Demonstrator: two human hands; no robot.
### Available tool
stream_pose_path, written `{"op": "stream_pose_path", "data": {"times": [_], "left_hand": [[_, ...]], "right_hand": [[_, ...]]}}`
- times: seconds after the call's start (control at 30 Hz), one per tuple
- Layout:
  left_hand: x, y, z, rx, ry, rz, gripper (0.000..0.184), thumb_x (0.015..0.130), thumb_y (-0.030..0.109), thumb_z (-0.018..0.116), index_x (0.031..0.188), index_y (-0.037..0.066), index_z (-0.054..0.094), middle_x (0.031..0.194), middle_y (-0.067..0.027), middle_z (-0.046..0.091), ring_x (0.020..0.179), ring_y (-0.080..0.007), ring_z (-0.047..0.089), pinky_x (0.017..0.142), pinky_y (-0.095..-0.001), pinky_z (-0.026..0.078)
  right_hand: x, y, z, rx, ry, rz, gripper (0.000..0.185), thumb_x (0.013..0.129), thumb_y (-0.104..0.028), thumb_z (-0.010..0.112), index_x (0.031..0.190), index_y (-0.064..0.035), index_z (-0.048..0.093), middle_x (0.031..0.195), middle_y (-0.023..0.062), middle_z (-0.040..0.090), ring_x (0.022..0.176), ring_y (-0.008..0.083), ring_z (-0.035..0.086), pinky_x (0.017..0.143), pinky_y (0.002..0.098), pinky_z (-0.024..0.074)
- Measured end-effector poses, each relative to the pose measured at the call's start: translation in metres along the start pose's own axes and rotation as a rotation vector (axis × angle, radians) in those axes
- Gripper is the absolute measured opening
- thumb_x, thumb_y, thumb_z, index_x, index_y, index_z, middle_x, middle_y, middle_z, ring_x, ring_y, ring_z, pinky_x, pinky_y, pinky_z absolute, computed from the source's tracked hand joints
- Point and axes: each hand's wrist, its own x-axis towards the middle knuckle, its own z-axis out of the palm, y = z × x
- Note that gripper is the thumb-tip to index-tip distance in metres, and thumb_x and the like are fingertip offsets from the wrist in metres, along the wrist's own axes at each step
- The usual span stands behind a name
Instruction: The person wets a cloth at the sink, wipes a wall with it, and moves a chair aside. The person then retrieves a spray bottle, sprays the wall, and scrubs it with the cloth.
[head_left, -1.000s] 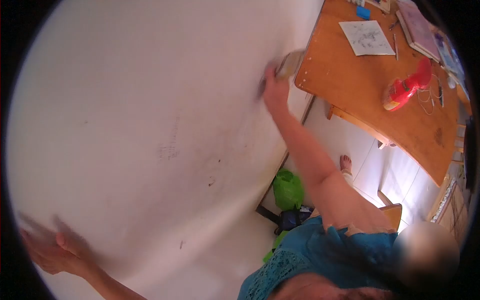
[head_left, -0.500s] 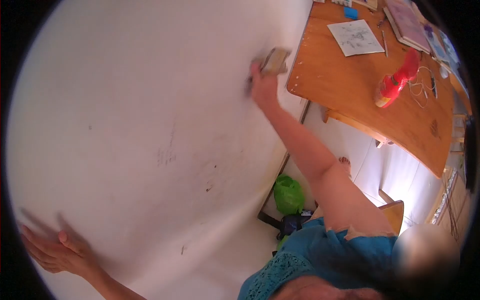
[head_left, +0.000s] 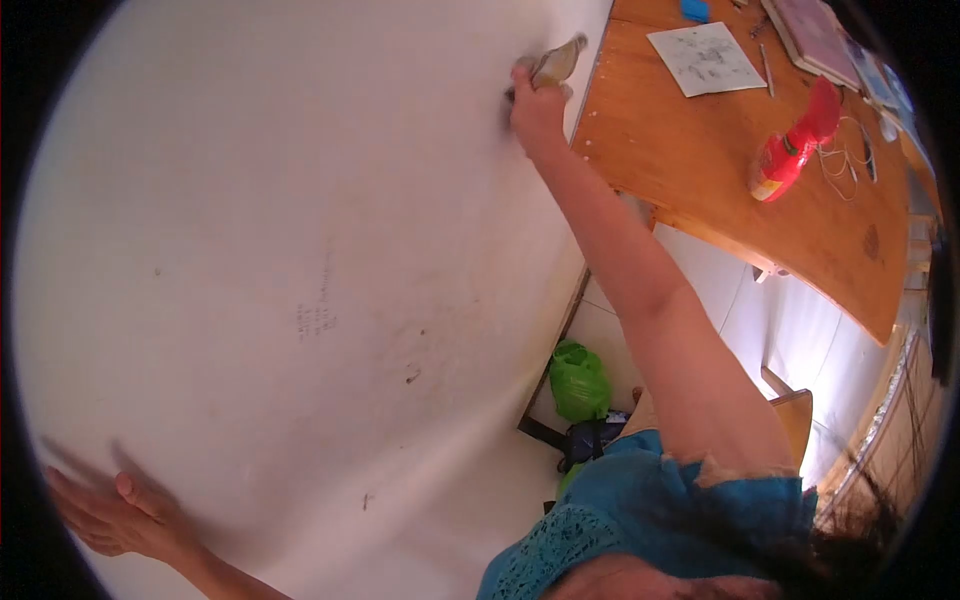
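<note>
Near the top of the white wall (head_left: 250, 180), my right hand (head_left: 540, 115) is closed around a crumpled khaki rag (head_left: 556, 66) and holds it against the surface. The rag's lower part is hidden by my fingers. Low at the left, my left hand (head_left: 125, 515) lies against the wall with its fingers stretched out and the thumb apart, holding nothing. Between the hands, the wall shows faint small writing (head_left: 318, 305), brownish smears and a few dark spots (head_left: 412, 379).
Right of the wall stands a wooden table (head_left: 690, 150) bearing a red spray bottle (head_left: 785, 160), a drawing sheet (head_left: 705, 60), a pencil (head_left: 766, 70), a thin cable and a large book (head_left: 812, 40). Below are a green plastic bag (head_left: 580, 382) and a chair (head_left: 793, 425).
My right hand has moved upward with the rag along the wall, and the arm reaches farther. My left hand stays in nearly the same place. The view has shifted slightly.
</note>
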Motion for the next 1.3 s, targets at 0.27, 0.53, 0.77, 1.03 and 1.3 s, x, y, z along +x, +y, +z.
{"op": "stream_pose_path", "data": {"times": [0.27, 0.53, 0.77, 1.03, 1.3], "left_hand": [[0.003, 0.001, -0.002, 0.050, -0.007, -0.067, 0.065, 0.088, 0.061, 0.018, 0.136, 0.020, 0.033, 0.137, -0.0100, 0.036, 0.125, -0.0292, 0.035, 0.100, -0.0493, 0.026], [0.009, 0.006, 0.002, -0.005, 0.041, 0.028, 0.067, 0.087, 0.063, 0.017, 0.136, 0.020, 0.032, 0.136, -0.0098, 0.038, 0.124, -0.0295, 0.036, 0.100, -0.0490, 0.026], [0.013, 0.009, -0.011, -0.003, 0.006, -0.092, 0.064, 0.088, 0.060, 0.021, 0.135, 0.019, 0.033, 0.136, -0.0104, 0.037, 0.125, -0.0283, 0.035, 0.100, -0.0482, 0.026], [0.009, 0.007, -0.004, -0.007, 0.053, -0.010, 0.063, 0.089, 0.058, 0.021, 0.135, 0.016, 0.033, 0.135, -0.0111, 0.038, 0.123, -0.0286, 0.036, 0.099, -0.0465, 0.028], [0.012, 0.001, 0.001, 0.050, 0.069, 0.047, 0.063, 0.090, 0.057, 0.019, 0.134, 0.016, 0.033, 0.135, -0.0107, 0.039, 0.123, -0.0292, 0.037, 0.098, -0.0470, 0.030]], "right_hand": [[-0.222, 0.079, -0.020, -0.613, -0.295, -0.522, 0.052, 0.082, -0.011, 0.052, 0.126, 0.0011, 0.026, 0.118, 0.0180, 0.041, 0.111, 0.0322, 0.040, 0.099, 0.0484, 0.0274], [-0.025, 0.058, -0.006, -0.107, 0.077, -0.095, 0.039, 0.086, -0.035, 0.052, 0.083, 0.0039, 0.053, 0.067, 0.0161, 0.058, 0.065, 0.0285, 0.055, 0.060, 0.0379, 0.0418], [-0.213, 0.075, -0.029, 0.087, -0.424, -0.239, 0.059, 0.079, -0.006, 0.051, 0.129, 0.0024, 0.021, 0.124, 0.0154, 0.038, 0.113, 0.0281, 0.038, 0.095, 0.0423, 0.0305], [-0.067, 0.087, -0.018, -0.148, -0.032, 0.073, 0.049, 0.087, -0.034, 0.051, 0.112, 0.0071, 0.046, 0.113, 0.0244, 0.048, 0.104, 0.0372, 0.046, 0.088, 0.0451, 0.0357], [-0.190, 0.065, -0.018, -0.137, -0.145, 0.121, 0.041, 0.085, -0.027, 0.054, 0.112, 0.0025, 0.042, 0.110, 0.0203, 0.050, 0.104, 0.0312, 0.046, 0.087, 0.0407, 0.0361]]}}
